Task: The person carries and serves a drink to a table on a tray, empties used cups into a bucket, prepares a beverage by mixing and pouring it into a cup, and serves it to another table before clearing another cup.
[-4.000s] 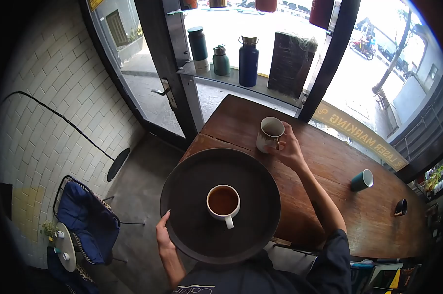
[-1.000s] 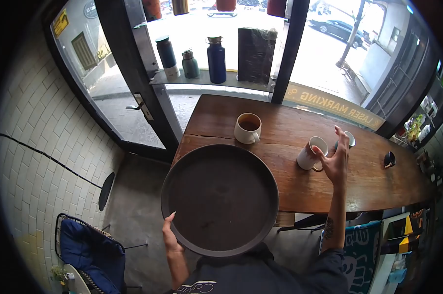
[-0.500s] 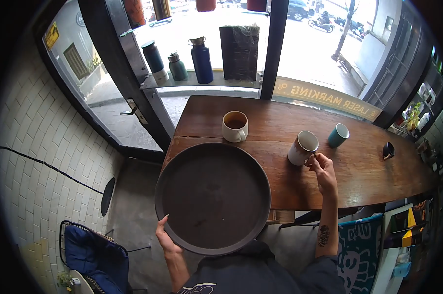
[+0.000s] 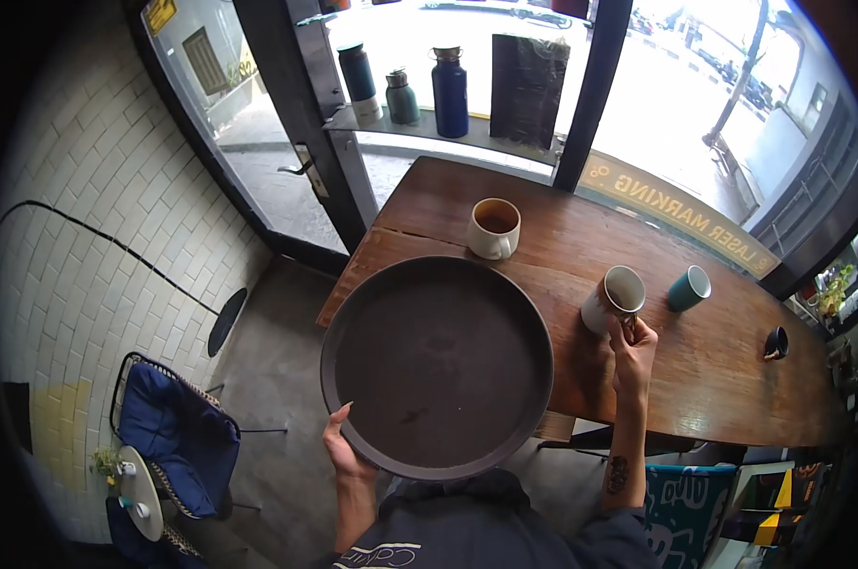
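Note:
A round dark tray (image 4: 437,370) with nothing on it is held up by my left hand (image 4: 346,450), whose thumb lies over the rim while the other fingers are hidden beneath. My right hand (image 4: 630,356) grips the handle of a white and brown mug (image 4: 600,309) over the wooden table (image 4: 723,379). Beyond the tray, a cream cup (image 4: 492,239) with dark liquid stands on the table. To the right of the mug is a teal cup (image 4: 689,288), and farther right sits a small black cup (image 4: 776,343).
Bottles (image 4: 450,95) and a dark wrapped box (image 4: 529,93) stand on a glass shelf by the window. At left are a glass door with a handle (image 4: 310,171), a blue-cushioned chair (image 4: 178,431) and a small round table (image 4: 142,484). Racks stand at lower right.
The cream cup has gone from the tray to the table. My right hand, open beside the mug a second ago, has closed on its handle. The view has shifted.

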Demonstrator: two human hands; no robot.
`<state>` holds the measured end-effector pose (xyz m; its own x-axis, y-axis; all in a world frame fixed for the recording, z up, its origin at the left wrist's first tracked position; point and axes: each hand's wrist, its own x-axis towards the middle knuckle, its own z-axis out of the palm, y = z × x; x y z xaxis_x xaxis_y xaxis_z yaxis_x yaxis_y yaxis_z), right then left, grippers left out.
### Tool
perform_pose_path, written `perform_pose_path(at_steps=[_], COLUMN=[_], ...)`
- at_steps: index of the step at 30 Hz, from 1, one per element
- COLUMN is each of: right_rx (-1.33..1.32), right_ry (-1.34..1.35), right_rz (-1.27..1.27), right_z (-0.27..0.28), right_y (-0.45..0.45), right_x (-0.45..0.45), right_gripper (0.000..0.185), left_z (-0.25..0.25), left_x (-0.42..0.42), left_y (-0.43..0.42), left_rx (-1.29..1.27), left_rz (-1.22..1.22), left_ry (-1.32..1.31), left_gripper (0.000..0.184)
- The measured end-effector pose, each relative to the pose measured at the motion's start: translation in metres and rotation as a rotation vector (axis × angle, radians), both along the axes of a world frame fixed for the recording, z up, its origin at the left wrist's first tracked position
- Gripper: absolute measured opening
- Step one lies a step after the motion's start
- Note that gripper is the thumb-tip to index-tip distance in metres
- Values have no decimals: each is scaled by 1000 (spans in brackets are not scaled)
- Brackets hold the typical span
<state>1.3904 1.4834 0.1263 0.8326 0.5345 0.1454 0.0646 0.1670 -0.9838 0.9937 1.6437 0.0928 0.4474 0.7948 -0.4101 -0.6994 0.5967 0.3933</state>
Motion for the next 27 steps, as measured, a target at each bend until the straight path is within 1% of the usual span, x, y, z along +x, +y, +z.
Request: perform_pose_path(at_steps=[1, 2, 4, 7, 11, 14, 16, 18, 20, 23, 25, 26, 27], right_rx=[6, 19, 18, -30, -49, -117, -159, -217, -260, -326, -362, -486, -500], right_ry=[-52, -38, -80, -101, -92, -115, -132, -138, -135, -158, -111, -195, -190], right_rz=[13, 48, 60, 101, 282, 476, 560, 712, 823, 944, 1039, 1078, 1108], right_z=[-3, 1, 29, 64, 72, 67, 62, 55, 47, 28, 12, 0, -11], right_y=[-2, -4, 4, 13, 27, 40, 50, 57, 62, 72, 75, 78, 79], right_x=[1, -4, -30, -71, -122, -164, -195, -226, -257, -301, -328, -337, -349], right_gripper=[12, 14, 16, 38, 39, 27, 24, 18, 27, 27, 28, 26, 26], left_z=[2, 3, 7, 10, 2, -7, -18, -26, -32, -59, -73, -79, -84], left_x=[1, 2, 2, -5, -39, -77, -109, -139, -166, -210, -235, -246, -257], left_y=[-3, -7, -10, -17, -25, -36, -47, -62, -78, -103, -122, -130, -140], left_rx=[-8, 3, 0, 6, 12, 9, 29, 46, 67, -2, -25, -34, -51], left_rz=[-9, -11, -7, 19, 68, 111, 157, 204, 252, 353, 415, 442, 470], left_ry=[-15, -34, -60, -75, -89, -116, -133, -155, -151, -97, -80, -70, -64], left_gripper=[42, 44, 42, 41, 44, 45, 47, 48, 50, 52, 52, 53, 53])
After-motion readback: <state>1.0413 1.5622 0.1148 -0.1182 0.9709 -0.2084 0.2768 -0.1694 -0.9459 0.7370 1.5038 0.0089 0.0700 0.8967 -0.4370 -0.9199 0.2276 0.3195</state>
